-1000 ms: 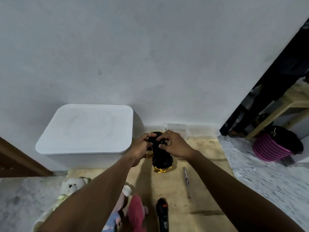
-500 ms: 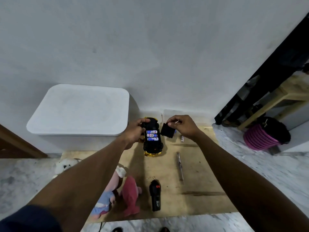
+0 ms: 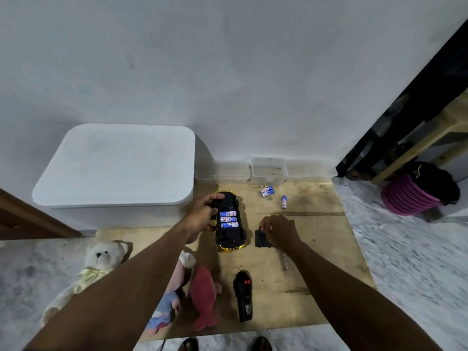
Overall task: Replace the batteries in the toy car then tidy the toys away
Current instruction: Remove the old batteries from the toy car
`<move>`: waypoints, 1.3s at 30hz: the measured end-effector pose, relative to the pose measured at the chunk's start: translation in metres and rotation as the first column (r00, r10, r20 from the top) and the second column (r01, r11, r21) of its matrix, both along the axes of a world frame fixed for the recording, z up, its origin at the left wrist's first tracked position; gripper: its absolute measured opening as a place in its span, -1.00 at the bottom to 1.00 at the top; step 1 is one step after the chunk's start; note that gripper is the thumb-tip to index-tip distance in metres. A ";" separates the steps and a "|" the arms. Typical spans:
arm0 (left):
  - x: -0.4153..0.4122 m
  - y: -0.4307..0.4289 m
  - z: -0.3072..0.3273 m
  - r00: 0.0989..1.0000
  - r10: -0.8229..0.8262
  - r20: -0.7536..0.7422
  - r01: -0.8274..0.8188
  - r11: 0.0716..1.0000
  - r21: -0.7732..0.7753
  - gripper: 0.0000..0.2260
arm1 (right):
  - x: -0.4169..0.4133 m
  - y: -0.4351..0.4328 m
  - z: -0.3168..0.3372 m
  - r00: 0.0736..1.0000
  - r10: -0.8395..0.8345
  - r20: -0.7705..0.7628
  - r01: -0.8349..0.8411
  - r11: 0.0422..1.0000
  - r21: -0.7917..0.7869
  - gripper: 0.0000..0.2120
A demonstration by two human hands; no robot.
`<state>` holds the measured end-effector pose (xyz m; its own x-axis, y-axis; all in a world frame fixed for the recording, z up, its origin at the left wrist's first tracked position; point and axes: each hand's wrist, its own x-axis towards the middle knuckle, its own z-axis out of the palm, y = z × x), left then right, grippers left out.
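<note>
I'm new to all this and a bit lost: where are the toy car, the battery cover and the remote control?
toy car [image 3: 231, 243]: head view, black underside near the gold bumper.
battery cover [image 3: 260, 239]: head view, flat black face.
remote control [image 3: 243, 297]: head view, middle of its body.

The right hand [image 3: 278, 230] partly hides the battery cover [image 3: 260, 239].

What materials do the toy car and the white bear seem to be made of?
Toy car: probably hard plastic. The underside is matte black, and the gold edge shines like a metallic coating.
White bear: soft plush fabric, likely stuffed. Its surface looks fuzzy and its body lies limp on the floor.
</note>
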<state>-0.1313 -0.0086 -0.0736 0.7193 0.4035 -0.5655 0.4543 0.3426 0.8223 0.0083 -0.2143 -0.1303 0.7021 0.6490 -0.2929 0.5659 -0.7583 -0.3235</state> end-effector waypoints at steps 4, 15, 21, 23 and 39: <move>-0.002 -0.001 0.003 1.000 0.006 0.005 -0.006 1.000 -0.011 -0.58 | -0.002 0.005 -0.002 1.000 -0.008 0.029 0.006 0.997 0.077 -0.89; 0.007 -0.012 0.037 0.993 0.022 0.117 -0.024 0.999 0.021 -0.57 | -0.021 0.050 0.075 0.906 -0.066 -0.418 0.299 0.798 0.522 -0.86; 0.012 -0.014 0.055 0.986 0.008 0.164 -0.012 1.000 0.020 -0.49 | -0.014 0.052 0.090 0.925 -0.097 -0.367 0.292 0.800 0.524 -0.72; 0.014 -0.015 0.059 0.985 0.008 0.171 -0.011 1.000 0.015 -0.54 | -0.011 0.054 0.095 0.936 -0.102 -0.336 0.276 0.807 0.522 -0.68; 0.022 -0.014 0.050 0.980 0.052 0.190 -0.070 0.993 0.090 -0.66 | -0.003 0.055 0.108 0.988 -0.073 -0.137 0.128 0.883 0.452 -0.82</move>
<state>-0.1097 -0.0227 -0.0239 0.7813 0.4954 -0.3796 0.2699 0.2802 0.9212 0.0056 -0.1589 -0.0225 0.7510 0.6575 -0.0611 0.4335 -0.5607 -0.7055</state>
